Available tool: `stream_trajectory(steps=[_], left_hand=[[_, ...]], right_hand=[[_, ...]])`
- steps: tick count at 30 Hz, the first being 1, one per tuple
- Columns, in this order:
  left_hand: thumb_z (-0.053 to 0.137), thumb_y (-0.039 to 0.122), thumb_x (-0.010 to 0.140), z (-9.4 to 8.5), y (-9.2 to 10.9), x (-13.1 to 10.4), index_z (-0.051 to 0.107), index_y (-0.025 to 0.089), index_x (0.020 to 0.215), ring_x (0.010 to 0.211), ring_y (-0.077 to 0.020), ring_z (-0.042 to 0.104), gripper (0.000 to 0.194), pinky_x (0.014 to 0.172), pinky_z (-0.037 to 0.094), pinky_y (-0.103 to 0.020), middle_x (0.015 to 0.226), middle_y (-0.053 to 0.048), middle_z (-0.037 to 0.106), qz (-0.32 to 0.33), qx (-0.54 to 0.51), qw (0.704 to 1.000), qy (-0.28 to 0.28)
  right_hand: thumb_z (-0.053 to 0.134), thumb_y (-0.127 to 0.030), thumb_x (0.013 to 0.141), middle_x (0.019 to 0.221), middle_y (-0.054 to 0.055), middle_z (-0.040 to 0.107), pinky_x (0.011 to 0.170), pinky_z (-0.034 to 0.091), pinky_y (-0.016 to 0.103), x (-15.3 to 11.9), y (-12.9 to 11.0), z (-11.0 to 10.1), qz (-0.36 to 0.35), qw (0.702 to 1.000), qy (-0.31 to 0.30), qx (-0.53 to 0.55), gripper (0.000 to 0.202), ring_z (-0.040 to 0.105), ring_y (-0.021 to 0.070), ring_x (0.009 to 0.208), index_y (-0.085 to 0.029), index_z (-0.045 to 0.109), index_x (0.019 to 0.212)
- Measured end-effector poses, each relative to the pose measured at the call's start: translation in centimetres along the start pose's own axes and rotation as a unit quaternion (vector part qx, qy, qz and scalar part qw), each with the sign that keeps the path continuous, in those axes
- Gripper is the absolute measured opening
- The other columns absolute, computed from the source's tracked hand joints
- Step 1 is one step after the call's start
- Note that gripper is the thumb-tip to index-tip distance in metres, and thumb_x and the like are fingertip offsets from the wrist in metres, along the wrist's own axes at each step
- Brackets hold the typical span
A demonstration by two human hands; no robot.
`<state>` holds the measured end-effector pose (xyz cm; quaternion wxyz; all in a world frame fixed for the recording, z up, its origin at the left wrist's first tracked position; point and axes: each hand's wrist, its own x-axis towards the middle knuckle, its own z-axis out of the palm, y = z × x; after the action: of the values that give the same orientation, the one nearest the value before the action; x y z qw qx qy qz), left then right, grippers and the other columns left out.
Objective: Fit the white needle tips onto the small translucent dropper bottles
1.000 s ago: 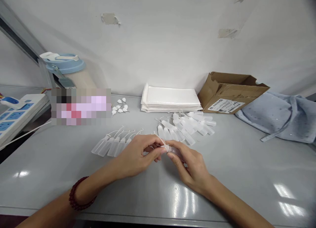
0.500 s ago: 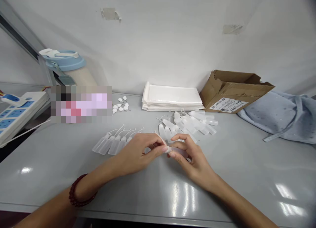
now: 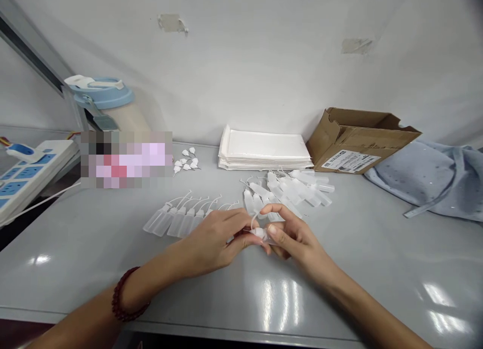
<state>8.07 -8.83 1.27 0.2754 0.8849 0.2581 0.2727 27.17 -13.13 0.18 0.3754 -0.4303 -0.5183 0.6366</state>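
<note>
A small translucent squeeze bottle (image 3: 261,232) with a white neck and a thin looped strap is between my hands. My right hand (image 3: 294,235) wraps its fingers round the bottle's body, its thumb near the neck. My left hand (image 3: 222,238) pinches at the white neck end, and a thin needle-like tip shows by its fingertips. Left of my hands, similar bottles (image 3: 171,220) lie side by side in a row, partly hidden by my left hand. Beyond my right hand is a loose pile of bottles (image 3: 289,190).
Several white needle caps (image 3: 184,162) lie at the back left. White padded envelopes (image 3: 266,145) are stacked against the wall beside a cardboard box (image 3: 362,142). Grey-blue cloth (image 3: 445,180) lies at the right; a power strip (image 3: 28,172) and a tumbler (image 3: 109,102) stand left.
My left fingers have shifted lower and round the neck, uncovering the white neck and strap. My right thumb has moved up to the bottle's neck.
</note>
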Motion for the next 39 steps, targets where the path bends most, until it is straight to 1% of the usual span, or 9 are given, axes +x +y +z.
stream_trajectory(steps=[5, 9, 13, 19, 25, 28, 31, 36, 39], left_hand=[[0.047, 0.018, 0.092, -0.2, -0.1, -0.1, 0.058, 0.016, 0.097, 0.068, -0.0105, 0.056, 0.013, 0.063, 0.044, -0.021, 0.078, -0.002, 0.063, 0.017, 0.004, 1.0, -0.022], [0.051, 0.023, 0.09, -0.4, -0.1, 0.2, 0.059, 0.017, 0.096, 0.065, -0.009, 0.056, 0.011, 0.065, 0.044, -0.021, 0.076, 0.001, 0.063, -0.041, -0.026, 0.998, -0.031], [0.052, 0.027, 0.09, -0.5, 0.2, 0.4, 0.061, 0.017, 0.088, 0.065, -0.0088, 0.056, 0.014, 0.066, 0.044, -0.021, 0.077, 0.002, 0.064, -0.102, -0.059, 0.992, -0.042], [0.054, 0.028, 0.088, -0.6, 0.5, 0.7, 0.063, 0.018, 0.082, 0.065, -0.0084, 0.057, 0.016, 0.058, 0.043, -0.018, 0.075, 0.003, 0.065, -0.173, -0.158, 0.971, -0.051], [0.054, 0.02, 0.088, -0.5, 0.2, 0.1, 0.062, 0.015, 0.091, 0.062, -0.0092, 0.055, 0.01, 0.063, 0.044, -0.02, 0.073, 0.001, 0.064, -0.039, -0.048, 0.997, -0.035], [0.051, 0.015, 0.088, -0.6, 0.4, -0.2, 0.058, 0.014, 0.099, 0.067, -0.0109, 0.054, 0.013, 0.063, 0.044, -0.021, 0.08, -0.002, 0.063, 0.016, -0.002, 0.999, -0.032], [0.051, 0.018, 0.089, -0.8, 0.6, -0.1, 0.058, 0.015, 0.1, 0.07, -0.0112, 0.056, 0.013, 0.066, 0.045, -0.022, 0.083, -0.002, 0.064, 0.001, -0.022, 0.999, -0.029], [0.047, 0.026, 0.092, -1.3, 0.9, 0.4, 0.063, 0.019, 0.087, 0.061, -0.009, 0.053, 0.018, 0.059, 0.041, -0.02, 0.069, 0.003, 0.06, -0.097, -0.053, 0.991, -0.073], [0.045, 0.03, 0.092, -1.5, 0.8, 0.5, 0.06, 0.017, 0.074, 0.053, -0.0078, 0.046, 0.027, 0.05, 0.034, -0.019, 0.06, 0.003, 0.055, -0.145, -0.095, 0.977, -0.122]], right_hand=[[0.05, -0.044, 0.089, 0.055, -0.008, 0.045, 0.042, 0.018, 0.019, 0.2, -0.1, -0.3, 0.037, 0.996, -0.03, 0.071, 0.032, 0.024, 0.0054, 0.043, -0.021, 0.041, 0.109], [0.047, -0.037, 0.092, 0.069, -0.003, 0.057, 0.046, 0.026, 0.021, -0.2, -0.3, 0.1, -0.026, 0.996, 0.013, -0.087, 0.025, 0.034, 0.0074, 0.049, -0.022, 0.041, 0.11], [0.046, -0.027, 0.092, 0.075, -0.001, 0.059, 0.047, 0.033, 0.021, -0.5, 0.2, 0.2, -0.126, 0.956, 0.034, -0.261, 0.024, 0.041, 0.0092, 0.051, -0.024, 0.039, 0.115], [0.049, -0.022, 0.09, 0.094, 0.004, 0.063, 0.058, 0.046, 0.025, -0.5, 0.9, 0.0, -0.219, 0.908, 0.046, -0.354, 0.027, 0.059, 0.0138, 0.069, -0.025, 0.041, 0.116], [0.054, -0.036, 0.088, 0.061, -0.005, 0.049, 0.044, 0.029, 0.019, -0.4, -0.1, 0.4, -0.03, 0.996, 0.009, -0.081, 0.023, 0.038, 0.0082, 0.049, -0.023, 0.043, 0.102], [0.054, -0.045, 0.087, 0.054, -0.009, 0.037, 0.039, 0.014, 0.017, 0.0, -0.4, 0.2, 0.095, 0.985, -0.063, 0.126, 0.028, 0.019, 0.0047, 0.043, -0.022, 0.039, 0.094], [0.049, -0.047, 0.089, 0.053, -0.011, 0.029, 0.039, 0.008, 0.017, 0.0, -0.6, 0.2, 0.142, 0.967, -0.092, 0.193, 0.027, 0.008, 0.0041, 0.044, -0.022, 0.037, 0.091], [0.051, -0.04, 0.09, 0.063, -0.006, 0.046, 0.044, 0.028, 0.018, -0.6, -0.2, 0.6, -0.004, 0.997, -0.024, -0.068, 0.025, 0.034, 0.0071, 0.049, -0.024, 0.036, 0.102], [0.05, -0.032, 0.091, 0.082, 0.002, 0.062, 0.052, 0.042, 0.024, -0.8, 0.8, 0.5, -0.151, 0.937, 0.004, -0.314, 0.025, 0.056, 0.0129, 0.062, -0.024, 0.034, 0.109]])
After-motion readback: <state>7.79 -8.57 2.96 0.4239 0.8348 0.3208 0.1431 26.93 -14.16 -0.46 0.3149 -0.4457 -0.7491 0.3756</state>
